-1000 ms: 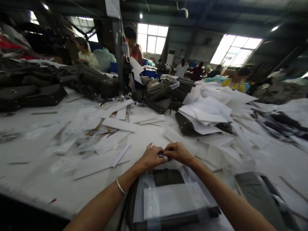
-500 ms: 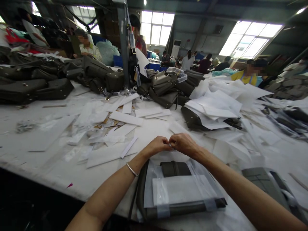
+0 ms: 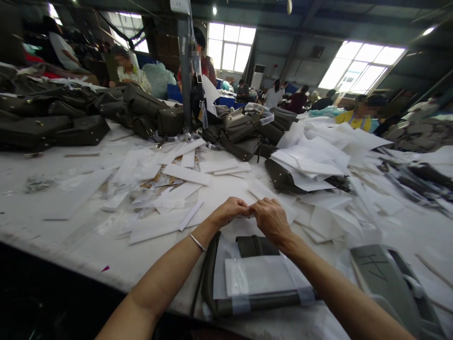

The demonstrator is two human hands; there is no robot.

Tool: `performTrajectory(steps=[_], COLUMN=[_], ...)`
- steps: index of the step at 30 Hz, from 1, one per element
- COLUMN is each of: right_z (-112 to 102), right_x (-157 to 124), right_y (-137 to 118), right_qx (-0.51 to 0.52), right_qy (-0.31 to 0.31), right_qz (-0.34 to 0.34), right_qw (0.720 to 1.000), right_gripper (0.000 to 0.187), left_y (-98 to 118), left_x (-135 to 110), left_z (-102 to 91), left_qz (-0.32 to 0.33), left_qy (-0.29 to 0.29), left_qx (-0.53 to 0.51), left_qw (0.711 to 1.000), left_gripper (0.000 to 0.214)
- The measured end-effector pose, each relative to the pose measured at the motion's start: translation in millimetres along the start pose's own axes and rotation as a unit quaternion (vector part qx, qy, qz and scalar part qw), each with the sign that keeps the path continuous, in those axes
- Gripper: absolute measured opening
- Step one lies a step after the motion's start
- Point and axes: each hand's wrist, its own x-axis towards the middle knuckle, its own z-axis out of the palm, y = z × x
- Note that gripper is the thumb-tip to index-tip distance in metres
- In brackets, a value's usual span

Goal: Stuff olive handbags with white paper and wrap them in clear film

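Just past the far edge of a dark olive bag [image 3: 272,300], my left hand [image 3: 230,211] and my right hand [image 3: 272,219] meet at the fingertips. Both are pinched closed; whatever lies between the fingers is too small to make out. The bag lies flat in front of me, a white sheet [image 3: 262,275] on top and clear plastic strips running over it. A dark strap piece [image 3: 256,245] shows above the sheet. My right forearm covers the bag's right side.
A grey tape dispenser-like tool [image 3: 382,271] with marker writing sits at right. White strips [image 3: 187,174] and scraps litter the table's middle. Sheets of white paper [image 3: 314,153] are piled at back right. Dark bags [image 3: 244,127] are heaped behind, near a post [image 3: 186,71]. Several people work beyond.
My right hand has turned, its knuckles now higher and its back more toward me. Both hands stay together at the fingertips. The view has shifted slightly.
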Motion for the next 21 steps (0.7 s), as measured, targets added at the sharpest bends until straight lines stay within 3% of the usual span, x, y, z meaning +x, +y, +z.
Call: performTrajectory(steps=[5, 8, 12, 16, 19, 21], right_z=[15.5, 22.9, 26.9, 31.4, 17.7, -7.3], right_x=[-17.5, -27.0, -34.3, -32.7, -39.4, -61.4], right_y=[-2.8, -0.5, 4.7, -3.0, -8.1, 3.6], right_qx=[0.017, 0.019, 0.038, 0.114, 0.184, 0.228], right_qy=[0.120, 0.156, 0.150, 0.118, 0.116, 0.154], right_qz=[-0.046, -0.063, -0.076, -0.045, -0.004, 0.011], right_qw=[0.992, 0.986, 0.985, 0.985, 0.976, 0.961], right_gripper=[0.021, 0.031, 0.040, 0.041, 0.039, 0.038], left_y=[2.0, 4.2, 6.9, 9.1, 15.1, 21.4], left_x=[4.1, 3.4, -1.4, -4.9, -10.2, -14.5], left_z=[-6.3, -10.8, -12.7, -7.8, -0.9, 1.6], left_qz=[-0.022, -0.031, -0.026, -0.015, -0.009, -0.002], left_qy=[-0.033, -0.062, -0.072, -0.042, -0.019, -0.011], left_qx=[-0.036, -0.056, -0.067, -0.041, -0.008, 0.013], left_qw=[0.999, 0.996, 0.995, 0.998, 1.000, 1.000], left_gripper=[0.032, 0.038, 0.049, 0.049, 0.039, 0.030])
